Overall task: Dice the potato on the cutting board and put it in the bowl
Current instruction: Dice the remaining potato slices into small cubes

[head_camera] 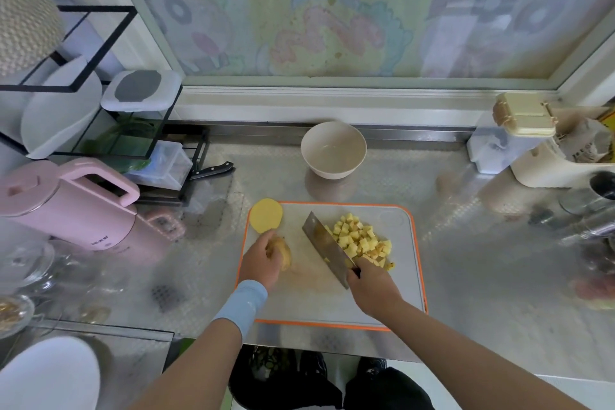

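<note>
A grey cutting board (pixel 396 283) with an orange rim lies on the steel counter. My left hand (pixel 259 263) grips a piece of unpeeled potato (pixel 285 254) at the board's left side. A round yellow potato slice (pixel 266 215) lies at the board's far left corner. My right hand (pixel 371 286) holds the handle of a cleaver (pixel 324 243), whose blade points away, next to a heap of diced potato (pixel 361 240). A beige bowl (pixel 333 149) stands beyond the board; nothing shows inside it.
A pink kettle (pixel 66 206) and a black rack with containers (pixel 109 130) stand at the left, with a black-handled knife (pixel 213 171) by the rack. Storage boxes (pixel 522 130) and metal items (pixel 595 210) crowd the right. Glassware (pixel 30 266) sits near left.
</note>
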The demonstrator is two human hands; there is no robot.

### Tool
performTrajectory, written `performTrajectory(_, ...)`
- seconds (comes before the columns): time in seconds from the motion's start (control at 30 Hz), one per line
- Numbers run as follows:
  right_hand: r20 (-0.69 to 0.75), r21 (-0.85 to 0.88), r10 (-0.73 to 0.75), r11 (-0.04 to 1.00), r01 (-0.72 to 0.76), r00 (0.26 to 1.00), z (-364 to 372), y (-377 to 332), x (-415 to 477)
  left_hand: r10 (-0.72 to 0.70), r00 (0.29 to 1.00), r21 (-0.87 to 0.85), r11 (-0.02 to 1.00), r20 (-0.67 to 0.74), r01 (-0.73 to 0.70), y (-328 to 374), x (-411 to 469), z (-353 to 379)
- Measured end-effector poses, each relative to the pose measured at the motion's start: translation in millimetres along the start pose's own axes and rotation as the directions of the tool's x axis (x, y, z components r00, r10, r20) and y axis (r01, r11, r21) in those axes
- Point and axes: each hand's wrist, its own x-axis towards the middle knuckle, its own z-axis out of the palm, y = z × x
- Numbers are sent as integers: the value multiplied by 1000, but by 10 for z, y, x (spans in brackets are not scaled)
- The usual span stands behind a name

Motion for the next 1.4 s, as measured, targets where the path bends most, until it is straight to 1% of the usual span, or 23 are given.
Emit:
performTrajectory(0.07, 20, -9, -2, 1000, 2, 1000, 42, -50, 1, -67, 998, 39, 997, -9, 67, -95, 30, -50)
performTrajectory(0.17, 17, -53, -5, 999, 5, 1000, 58, -117, -2, -133, 990, 157, 980, 52, 124, -247, 75, -100)
performTrajectory(0.27, -6, -137, -29, 990, 28, 1000, 36, -177, -13, -141, 986, 257, 960, 90, 114, -334, 90, -145)
performTrajectory(0.37, -5, -196, -50, 979, 48, 999, 21, -222, -14, -126, 983, 309, 948, 136, 78, -387, 110, -142)
performTrajectory(0.47, 6, -244, -62, 968, 62, 998, 6, -256, -7, -58, 979, 293, 956, 195, -2, -379, 105, -105)
performTrajectory(0.57, 7, -255, -62, 965, 61, 998, 5, -286, 0, 44, 960, 196, 975, 275, -101, -328, 96, -82)
performTrajectory(0.7, 9, -276, -62, 959, 62, 998, -7, -307, 15, 176, 921, 169, 954, 348, -246, -296, 114, -5)
performTrajectory(0.77, 15, -277, -64, 959, 66, 998, -9, -317, 13, 223, 909, 159, 943, 352, -292, -287, 123, 32)
performTrajectory(0.87, 23, -266, -63, 962, 67, 998, 21, -328, 5, 276, 920, 176, 927, 278, -331, -335, 130, 77)
performTrajectory(0.93, 26, -259, -62, 963, 67, 998, 54, -342, 1, 287, 930, 188, 925, 228, -332, -379, 124, 98)
performTrajectory(1.0, 21, -239, -60, 969, 63, 998, 84, -360, -2, 283, 935, 172, 931, 212, -321, -415, 114, 120)
performTrajectory(1.13, -8, -190, -34, 981, 32, 999, 124, -386, -21, 320, 906, 115, 925, 277, -362, -419, 88, 123)
performTrajectory(1.2, -22, -140, 0, 990, -3, 1000, 127, -401, -23, 382, 891, 136, 897, 243, -422, -382, 129, 117)
performTrajectory(1.27, -38, -71, 48, 996, -50, 998, 111, -433, -11, 459, 863, 167, 853, 212, -494, -250, 180, 120)
performTrajectory(1.33, -65, 1, 92, 996, -92, 994, 78, -460, 0, 464, 850, 144, 850, 250, -506, -51, 220, 187)
performTrajectory(1.4, -90, 70, 124, 991, -118, 988, 16, -473, 4, 470, 820, 173, 823, 326, -541, 107, 266, 295)
